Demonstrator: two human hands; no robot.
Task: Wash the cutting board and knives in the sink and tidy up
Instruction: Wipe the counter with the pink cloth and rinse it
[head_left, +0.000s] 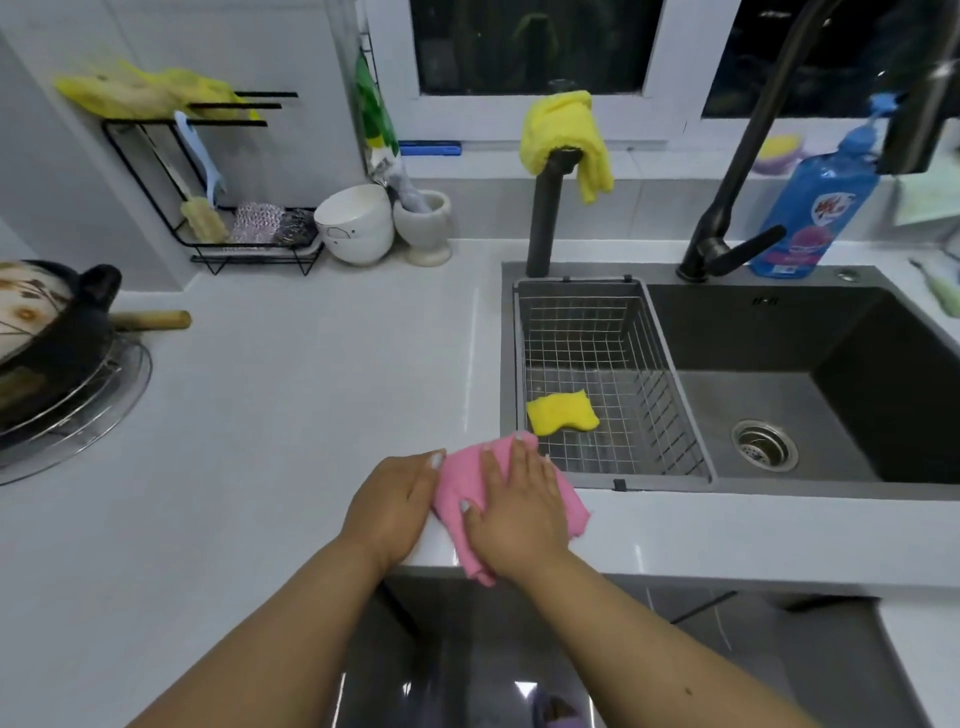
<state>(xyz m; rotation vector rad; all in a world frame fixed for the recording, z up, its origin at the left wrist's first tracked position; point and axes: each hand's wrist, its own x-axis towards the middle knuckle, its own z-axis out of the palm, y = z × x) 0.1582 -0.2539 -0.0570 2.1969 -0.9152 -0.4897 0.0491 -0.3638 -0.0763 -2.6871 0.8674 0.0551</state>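
Observation:
A pink cloth (457, 486) lies on the white counter's front edge, just left of the dark sink (779, 405). My right hand (519, 509) presses flat on top of the cloth with straight fingers. My left hand (395, 504) rests at the cloth's left edge, fingers straight against it. A yellow sponge (562, 413) lies in the wire basket (670, 395) at the sink's left side. No cutting board or knife is in view.
A black faucet (727, 208) and blue soap bottle (815, 202) stand behind the sink. A yellow cloth (566, 130) hangs on a black pipe. White bowls (356, 223), a mortar (423, 223) and a wire rack (218, 208) stand at the back left. A black pot (57, 332) sits far left.

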